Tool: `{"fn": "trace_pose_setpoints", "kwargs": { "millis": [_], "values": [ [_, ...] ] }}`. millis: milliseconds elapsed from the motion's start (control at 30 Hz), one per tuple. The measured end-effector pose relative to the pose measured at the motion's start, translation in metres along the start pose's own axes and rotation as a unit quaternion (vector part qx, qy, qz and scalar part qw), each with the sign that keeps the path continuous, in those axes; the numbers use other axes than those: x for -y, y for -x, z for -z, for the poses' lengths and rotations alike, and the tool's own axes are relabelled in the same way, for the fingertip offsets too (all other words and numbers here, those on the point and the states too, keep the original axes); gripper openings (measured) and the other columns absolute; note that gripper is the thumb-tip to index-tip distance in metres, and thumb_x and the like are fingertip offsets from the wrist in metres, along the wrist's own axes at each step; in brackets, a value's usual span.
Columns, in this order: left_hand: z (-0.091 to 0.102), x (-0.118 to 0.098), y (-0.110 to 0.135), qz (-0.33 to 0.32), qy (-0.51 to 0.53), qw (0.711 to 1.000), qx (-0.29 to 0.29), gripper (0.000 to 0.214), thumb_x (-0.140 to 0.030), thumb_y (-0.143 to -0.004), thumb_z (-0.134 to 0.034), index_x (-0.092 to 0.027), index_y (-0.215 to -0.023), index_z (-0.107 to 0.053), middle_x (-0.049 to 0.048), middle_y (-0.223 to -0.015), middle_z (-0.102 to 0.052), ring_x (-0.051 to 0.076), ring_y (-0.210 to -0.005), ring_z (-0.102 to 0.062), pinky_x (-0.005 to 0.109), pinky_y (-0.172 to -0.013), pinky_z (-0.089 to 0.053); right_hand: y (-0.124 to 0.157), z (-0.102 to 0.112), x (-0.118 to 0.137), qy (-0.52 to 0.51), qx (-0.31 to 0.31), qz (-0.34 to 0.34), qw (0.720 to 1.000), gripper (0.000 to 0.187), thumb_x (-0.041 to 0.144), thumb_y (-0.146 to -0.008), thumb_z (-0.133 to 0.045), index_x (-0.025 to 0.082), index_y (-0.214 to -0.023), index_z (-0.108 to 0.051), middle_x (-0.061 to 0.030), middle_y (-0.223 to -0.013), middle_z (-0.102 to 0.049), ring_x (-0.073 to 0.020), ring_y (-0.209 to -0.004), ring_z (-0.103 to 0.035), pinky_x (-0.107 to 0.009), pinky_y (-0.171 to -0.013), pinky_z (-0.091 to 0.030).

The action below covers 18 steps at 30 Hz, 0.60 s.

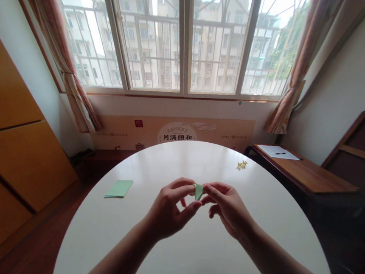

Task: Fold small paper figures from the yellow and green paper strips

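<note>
1. Pinching the folded green paper (198,192) with the left grip (173,204), with fingers bent to its left edge and thumb set right by its lower tip.
2. Pinching the same little piece from the right too, with the right grip (224,202), closing fingertips on its upper right edge and curling the other fingers loosely below.
3. Holding it there between both grips, over the middle of the round white bench (191,257), with a pointed end aimed to the near side. Cannot tell how high above the surface, nor how the folds run underneath.
4. Over to the left, spotting a stack of green paper (119,189), flat on the bench and well apart from the left grip.
5. Across to the far right of the bench, catching two small yellow folded pieces (239,164), side by side.
6. Beyond the bench on the right, noting a white sheet (267,150) on a wooden surface (319,176), with a dark pen (279,153) lying across it.
7. At the far side, finding a printed panel (176,132) beneath the barred window (183,69).
</note>
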<state>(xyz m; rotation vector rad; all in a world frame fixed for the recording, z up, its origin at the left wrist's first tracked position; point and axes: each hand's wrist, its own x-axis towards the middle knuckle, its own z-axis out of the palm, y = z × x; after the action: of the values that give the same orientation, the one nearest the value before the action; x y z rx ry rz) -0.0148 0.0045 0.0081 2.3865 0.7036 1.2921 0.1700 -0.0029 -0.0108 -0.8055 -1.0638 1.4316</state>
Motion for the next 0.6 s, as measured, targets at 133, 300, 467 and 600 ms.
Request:
{"fn": "trace_pose_setpoints", "kwargs": {
  "millis": [133,300,467,600],
  "values": [
    [0.0012,-0.0014,-0.0007,0.032,0.051,0.998,-0.001,0.017,-0.021,-0.089,-0.064,-0.017,-0.104,-0.070,0.0107,-0.106,-0.067,0.018,-0.087,-0.067,0.023,-0.060,-0.055,-0.0003,-0.0001,-0.0008,0.015,-0.004,0.017,1.000,0.027,0.043,-0.078,-0.080,0.017,-0.084,-0.078,-0.0062,-0.076,-0.072,-0.0156,-0.066,-0.067,-0.015,-0.041,-0.042],
    [0.0032,-0.0049,0.0002,0.120,0.107,0.986,-0.050,0.016,-0.032,-0.092,-0.060,-0.018,-0.100,-0.061,0.0107,-0.111,-0.066,0.021,-0.096,-0.067,0.027,-0.066,-0.057,-0.0006,0.0014,-0.0004,0.041,-0.032,0.051,0.997,0.028,0.044,-0.076,-0.081,0.017,-0.084,-0.078,-0.0070,-0.074,-0.074,-0.0171,-0.064,-0.068,-0.016,-0.040,-0.044],
    [0.0001,-0.0053,-0.0023,0.193,0.101,0.976,-0.011,0.051,-0.039,-0.085,-0.070,-0.019,-0.130,-0.053,0.0109,-0.108,-0.068,0.022,-0.093,-0.066,0.026,-0.060,-0.056,-0.0007,0.0029,0.0007,0.076,-0.046,0.102,0.991,0.029,0.044,-0.077,-0.081,0.016,-0.084,-0.078,-0.0074,-0.069,-0.074,-0.0181,-0.062,-0.068,-0.019,-0.041,-0.047],
    [-0.0042,-0.0045,-0.0038,0.207,0.083,0.975,-0.001,0.039,-0.035,-0.085,-0.070,-0.015,-0.118,-0.065,0.0098,-0.093,-0.071,0.021,-0.085,-0.066,0.024,-0.056,-0.054,-0.0002,0.0031,-0.0007,0.061,-0.044,0.094,0.993,0.028,0.043,-0.078,-0.080,0.017,-0.085,-0.077,-0.0063,-0.069,-0.072,-0.0177,-0.062,-0.067,-0.018,-0.041,-0.046]
  ]
}}
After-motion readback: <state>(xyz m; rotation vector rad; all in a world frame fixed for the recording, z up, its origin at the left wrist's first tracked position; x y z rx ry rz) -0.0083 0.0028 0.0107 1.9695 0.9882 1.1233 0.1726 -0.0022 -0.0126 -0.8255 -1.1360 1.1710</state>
